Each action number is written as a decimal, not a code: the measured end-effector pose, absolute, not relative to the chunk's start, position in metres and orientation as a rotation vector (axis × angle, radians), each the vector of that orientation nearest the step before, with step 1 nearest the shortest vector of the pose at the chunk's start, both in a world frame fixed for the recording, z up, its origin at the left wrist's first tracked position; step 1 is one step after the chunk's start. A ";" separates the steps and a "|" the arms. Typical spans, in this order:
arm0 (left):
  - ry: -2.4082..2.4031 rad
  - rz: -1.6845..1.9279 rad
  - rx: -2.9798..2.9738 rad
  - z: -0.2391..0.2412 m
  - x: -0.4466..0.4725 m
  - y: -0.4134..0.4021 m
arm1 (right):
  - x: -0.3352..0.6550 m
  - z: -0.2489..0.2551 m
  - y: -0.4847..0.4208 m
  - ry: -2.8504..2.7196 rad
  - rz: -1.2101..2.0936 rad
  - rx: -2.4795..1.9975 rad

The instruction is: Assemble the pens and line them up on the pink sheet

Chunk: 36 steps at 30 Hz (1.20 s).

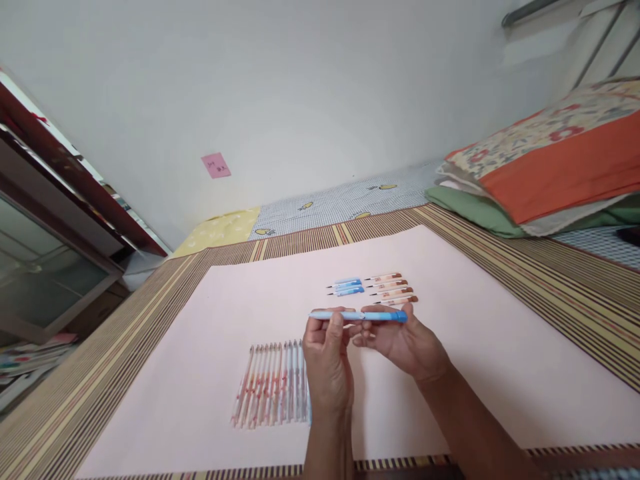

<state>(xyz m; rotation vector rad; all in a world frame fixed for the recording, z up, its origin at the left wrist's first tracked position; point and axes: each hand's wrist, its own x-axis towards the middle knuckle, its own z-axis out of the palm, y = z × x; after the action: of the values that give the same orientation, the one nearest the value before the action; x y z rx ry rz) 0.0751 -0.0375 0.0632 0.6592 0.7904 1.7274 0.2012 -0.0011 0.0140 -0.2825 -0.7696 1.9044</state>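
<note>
Well, from where I stand, a blue pen [357, 316] is up in the air above a pale pink sheet [200, 373], lying nearly level across both hands. The left hand [331, 367] pinches its paler end, thumb in front and fingers curled behind. The right hand [416, 347] is cupped by the darker blue end, its thumb raised against the tip and its fingers reaching toward the left hand; how firmly it grips, if at all, I cannot tell. Just beyond the hands, two blue-and-white pens [349, 287] lie one behind the other, dark points to the left, and beside them on the right four brown-and-white pens [391, 285] point the same way. Left of the left wrist, a close row of slim pens [267, 390] lies side by side, reddish ones on the left, bluish ones on the right, partly hidden by that hand. Under the sheet runs a striped mat [150, 340]; folded bedding [560, 167] is heaped to the right, and a pink note [216, 165] sticks to the wall [320, 87].
</note>
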 end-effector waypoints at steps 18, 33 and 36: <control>0.850 1.682 0.739 0.031 0.076 -0.025 | 0.185 0.019 0.006 -0.796 1.569 -0.596; 1.012 1.730 0.813 0.033 0.080 -0.030 | 0.187 0.010 0.008 -0.898 1.497 -0.577; 1.017 1.737 0.765 0.031 0.081 -0.028 | 0.185 0.008 0.008 -0.919 1.447 -0.611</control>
<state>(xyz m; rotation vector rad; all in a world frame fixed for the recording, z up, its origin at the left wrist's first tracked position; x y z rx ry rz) 0.0811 -0.0284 0.0306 0.7652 1.0171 1.7369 0.1853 0.0075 0.0078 -0.6113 -0.9187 1.4475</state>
